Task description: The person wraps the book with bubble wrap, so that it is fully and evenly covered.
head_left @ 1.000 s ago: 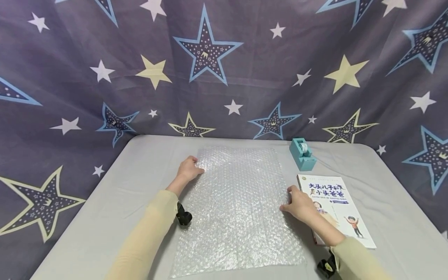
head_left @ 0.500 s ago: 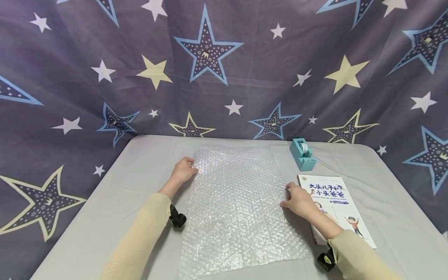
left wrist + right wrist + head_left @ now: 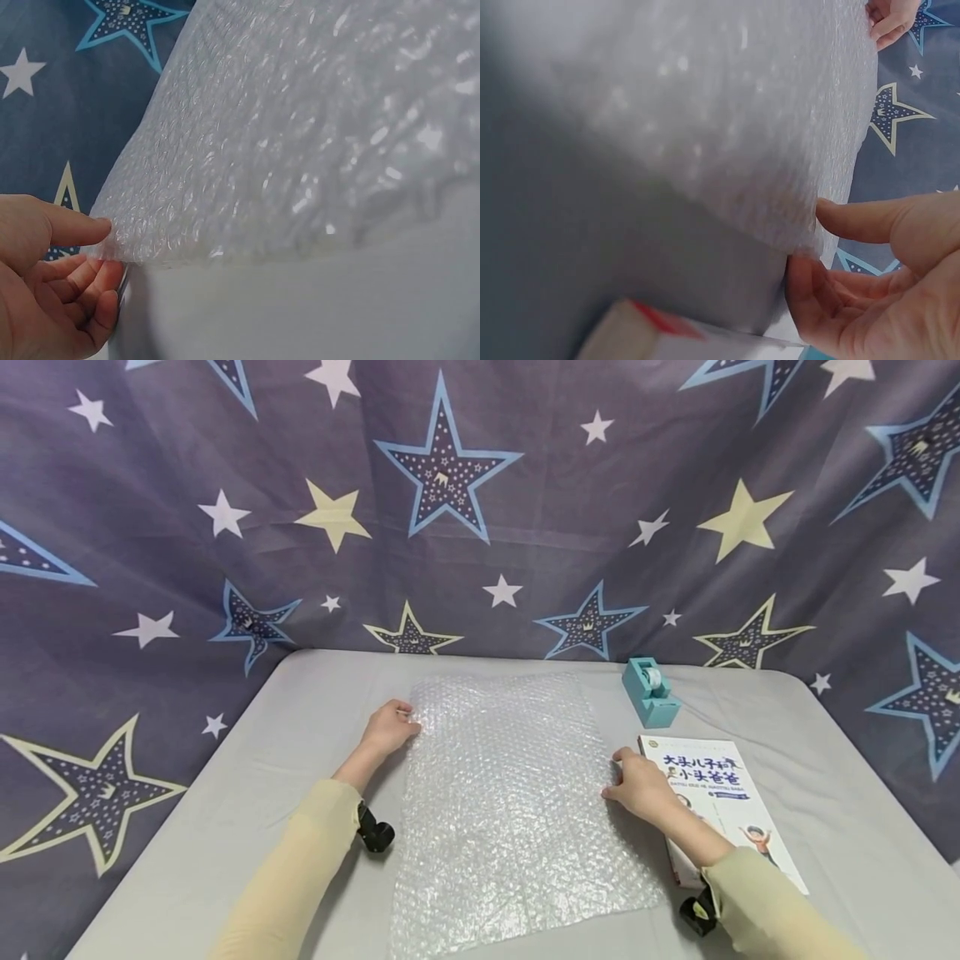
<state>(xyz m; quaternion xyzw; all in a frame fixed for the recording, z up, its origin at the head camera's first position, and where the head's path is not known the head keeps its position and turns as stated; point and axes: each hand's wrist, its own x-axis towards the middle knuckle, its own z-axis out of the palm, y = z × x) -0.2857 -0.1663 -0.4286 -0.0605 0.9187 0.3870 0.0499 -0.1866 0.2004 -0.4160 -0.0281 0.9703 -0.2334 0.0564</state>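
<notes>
A sheet of clear bubble wrap (image 3: 510, 802) lies spread over the middle of the table, its near edge slanting. My left hand (image 3: 386, 727) pinches its left edge towards the far end; the left wrist view shows the thumb above and the curled fingers below the bubble wrap (image 3: 262, 150). On the opposite side, my right hand (image 3: 641, 787) pinches the right edge between thumb and fingers, as the right wrist view shows with the bubble wrap (image 3: 765, 135) running off from the fingertips. My right forearm passes over part of a book.
The white book (image 3: 750, 810), with a cartoon cover, lies to the right of the bubble wrap. Behind it, near the table's far edge, stands a teal tape dispenser (image 3: 652, 702). A star-patterned curtain (image 3: 480, 527) hangs behind the grey-covered table (image 3: 255, 802).
My left hand has shifted left and slightly towards me with its edge of the bubble wrap. The sheet has turned a little, so its near edge now slants more. The right hand has barely moved.
</notes>
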